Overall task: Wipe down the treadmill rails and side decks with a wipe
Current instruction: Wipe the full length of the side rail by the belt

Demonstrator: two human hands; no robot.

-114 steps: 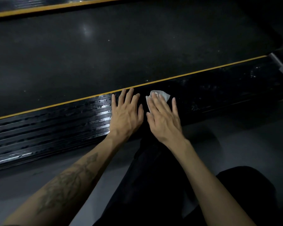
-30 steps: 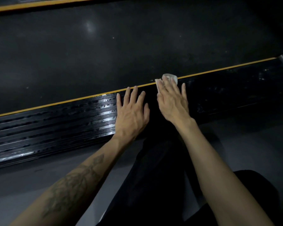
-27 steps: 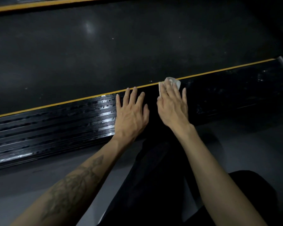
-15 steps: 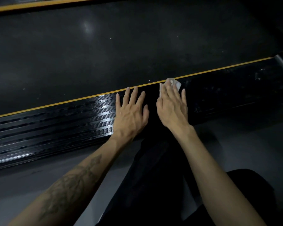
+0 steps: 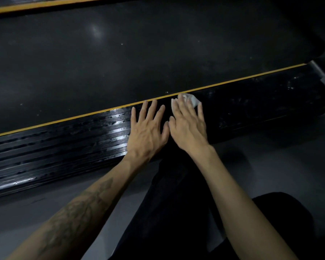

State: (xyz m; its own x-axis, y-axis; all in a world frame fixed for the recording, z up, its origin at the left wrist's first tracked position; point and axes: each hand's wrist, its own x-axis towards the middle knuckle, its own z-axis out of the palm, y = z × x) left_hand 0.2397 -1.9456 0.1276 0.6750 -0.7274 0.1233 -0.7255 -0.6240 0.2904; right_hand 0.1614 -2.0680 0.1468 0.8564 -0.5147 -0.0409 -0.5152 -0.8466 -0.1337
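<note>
I see both hands laid flat on the near side deck (image 5: 64, 145) of the treadmill, a black ribbed strip that runs across the view from lower left to upper right, with a thin yellow line (image 5: 83, 116) along its far edge. My right hand (image 5: 189, 124) presses straight fingers down on a small white wipe (image 5: 192, 99), which lies on the deck right against the yellow line; only the far part of the wipe peeks out past the fingertips, the rest is hidden under the hand. My left hand (image 5: 148, 132) rests just beside the right one, palm down, fingers spread and straight, holding nothing, its fingertips reaching almost to the yellow line. The thumbs of the two hands nearly touch. To the left of the left hand the ribs of the deck shine wet in streaks; to the right of the wipe the deck looks dull with pale specks. Beyond the line lies the wide dark running belt (image 5: 139, 53), and a second yellow line (image 5: 45, 4) shows at the top left. A tattoo (image 5: 73, 214) marks the left forearm. Below the hands, dark trousers (image 5: 176, 212) cover my legs over the grey floor (image 5: 270, 156)
</note>
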